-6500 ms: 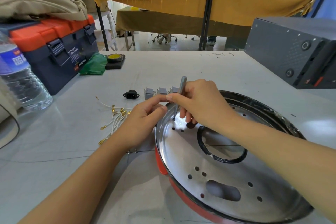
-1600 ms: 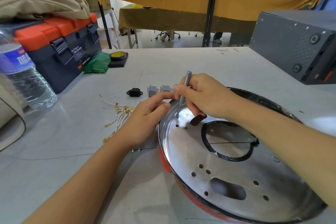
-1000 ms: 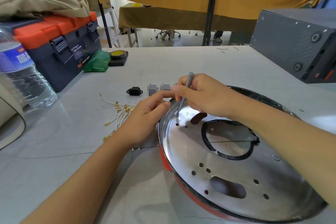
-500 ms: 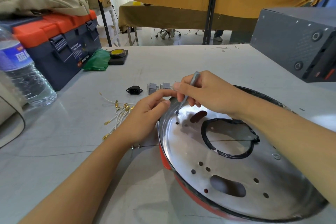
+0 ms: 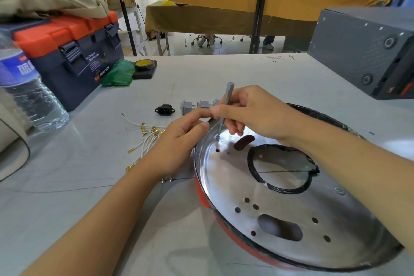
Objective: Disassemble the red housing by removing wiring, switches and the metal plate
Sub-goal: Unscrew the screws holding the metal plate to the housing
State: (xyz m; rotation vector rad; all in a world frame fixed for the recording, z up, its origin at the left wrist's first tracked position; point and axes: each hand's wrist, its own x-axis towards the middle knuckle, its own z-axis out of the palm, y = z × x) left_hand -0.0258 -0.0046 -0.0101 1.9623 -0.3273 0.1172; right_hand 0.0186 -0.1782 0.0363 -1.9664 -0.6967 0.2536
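One head-worn wide-angle view looks forward and down, close over the grey table (image 5: 224, 69).

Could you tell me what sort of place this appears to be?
Probably a workshop or repair bench: a toolbox stands on the grey table, removed wires and switches lie loose, and a screwdriver works on a metal plate.
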